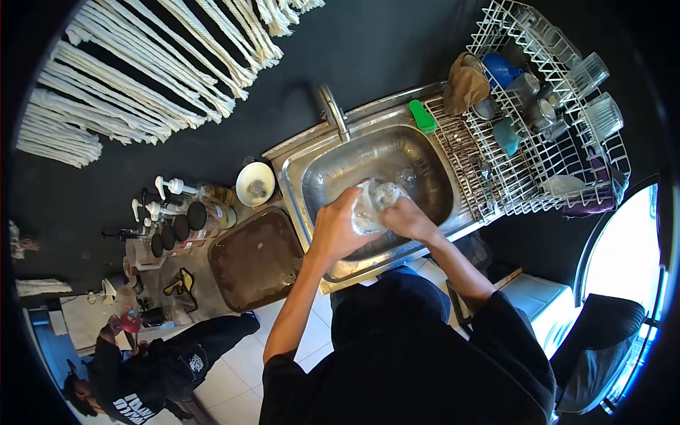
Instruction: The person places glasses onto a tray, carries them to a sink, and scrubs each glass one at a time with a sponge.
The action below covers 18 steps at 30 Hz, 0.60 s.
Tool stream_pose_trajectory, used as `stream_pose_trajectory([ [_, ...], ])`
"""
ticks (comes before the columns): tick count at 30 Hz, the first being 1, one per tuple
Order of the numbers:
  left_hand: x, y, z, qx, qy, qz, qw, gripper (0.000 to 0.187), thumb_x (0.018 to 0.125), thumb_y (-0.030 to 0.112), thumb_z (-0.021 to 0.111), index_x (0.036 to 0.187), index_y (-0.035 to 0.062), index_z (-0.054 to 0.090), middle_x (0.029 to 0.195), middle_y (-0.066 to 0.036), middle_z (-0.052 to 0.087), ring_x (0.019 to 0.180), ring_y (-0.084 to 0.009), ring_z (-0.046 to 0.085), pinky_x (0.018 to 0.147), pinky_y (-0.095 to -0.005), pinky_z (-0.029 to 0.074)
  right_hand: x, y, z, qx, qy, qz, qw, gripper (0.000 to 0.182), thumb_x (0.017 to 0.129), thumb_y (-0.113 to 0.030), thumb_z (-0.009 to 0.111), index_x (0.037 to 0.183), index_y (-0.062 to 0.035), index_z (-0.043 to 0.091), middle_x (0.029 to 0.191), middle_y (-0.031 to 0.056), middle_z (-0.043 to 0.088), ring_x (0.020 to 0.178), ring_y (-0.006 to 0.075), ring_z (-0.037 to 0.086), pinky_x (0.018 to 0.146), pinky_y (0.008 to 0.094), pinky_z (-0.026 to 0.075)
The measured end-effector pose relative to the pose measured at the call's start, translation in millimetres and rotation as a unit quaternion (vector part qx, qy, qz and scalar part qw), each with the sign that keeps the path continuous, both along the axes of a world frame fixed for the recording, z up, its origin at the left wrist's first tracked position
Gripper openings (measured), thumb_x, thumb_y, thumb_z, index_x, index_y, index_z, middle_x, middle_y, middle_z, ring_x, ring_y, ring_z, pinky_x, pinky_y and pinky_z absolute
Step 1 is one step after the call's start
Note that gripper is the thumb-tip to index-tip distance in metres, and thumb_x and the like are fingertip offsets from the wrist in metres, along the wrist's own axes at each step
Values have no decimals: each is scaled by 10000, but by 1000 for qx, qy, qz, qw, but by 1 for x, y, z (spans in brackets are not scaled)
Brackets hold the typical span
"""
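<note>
Over the steel sink (333, 166), my left hand (338, 221) is wrapped round a clear, suds-covered glass container (364, 212). Its exact kind is hard to make out under the foam. My right hand (405, 217) is closed against the container's right side, on a whitish, foamy scrubber (386, 194) that partly hides the rim. Both hands are close together above the front half of the basin. A curved faucet (336, 117) stands at the sink's back edge, and no water stream shows from it.
A wire dish rack (524, 166) with glasses and cups stands right of the sink. A green object (423, 116) lies at the sink's back right corner. To the left are a white bowl (255, 184), a brown tray (256, 258) and pump bottles (180, 187). Another person (159, 372) works at lower left.
</note>
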State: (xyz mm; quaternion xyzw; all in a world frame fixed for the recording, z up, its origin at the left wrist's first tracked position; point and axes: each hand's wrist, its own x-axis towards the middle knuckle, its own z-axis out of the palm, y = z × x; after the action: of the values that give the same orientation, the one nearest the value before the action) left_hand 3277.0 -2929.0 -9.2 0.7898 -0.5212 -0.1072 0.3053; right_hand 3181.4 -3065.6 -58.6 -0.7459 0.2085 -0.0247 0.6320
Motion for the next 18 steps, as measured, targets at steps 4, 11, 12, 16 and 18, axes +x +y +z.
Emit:
stream_pose_trajectory([
  [4,-4,7,-28,-117,349,23,929,754,643,235,801,1254,30,408,1061,-137,594,867,-239,628,746,-334,506,2,11,27,-110,-193,-61,973,306,721,-24,521,1010,-41,622,970,164,607,968,319,549,899,390,399],
  [11,-41,-8,-53,-314,699,28,642,631,844,497,561,1294,90,389,1094,-94,567,942,-195,587,742,-338,515,13,15,42,-132,-342,-369,854,168,844,-89,555,972,4,612,1046,111,554,920,197,541,826,322,430],
  [12,-46,-15,-40,-357,725,80,583,607,862,526,500,1265,79,422,1105,-91,571,956,-201,586,766,-342,503,9,3,37,-272,-359,-318,834,197,786,-100,647,959,-17,605,1043,97,539,940,210,548,848,328,424],
  [16,-49,-36,-17,-438,712,162,524,572,894,548,409,1212,79,485,1116,-74,571,1018,-193,560,884,-342,449,16,28,44,-164,-437,-237,852,321,629,-135,801,862,-71,590,1044,106,516,1064,268,529,885,368,420],
  [18,-49,-35,-7,-443,717,158,514,570,891,569,380,1164,88,521,1093,-81,573,1007,-196,560,896,-326,443,15,38,51,-182,-415,-199,869,308,632,-135,792,851,-96,580,1128,139,510,1088,293,516,877,397,433],
])
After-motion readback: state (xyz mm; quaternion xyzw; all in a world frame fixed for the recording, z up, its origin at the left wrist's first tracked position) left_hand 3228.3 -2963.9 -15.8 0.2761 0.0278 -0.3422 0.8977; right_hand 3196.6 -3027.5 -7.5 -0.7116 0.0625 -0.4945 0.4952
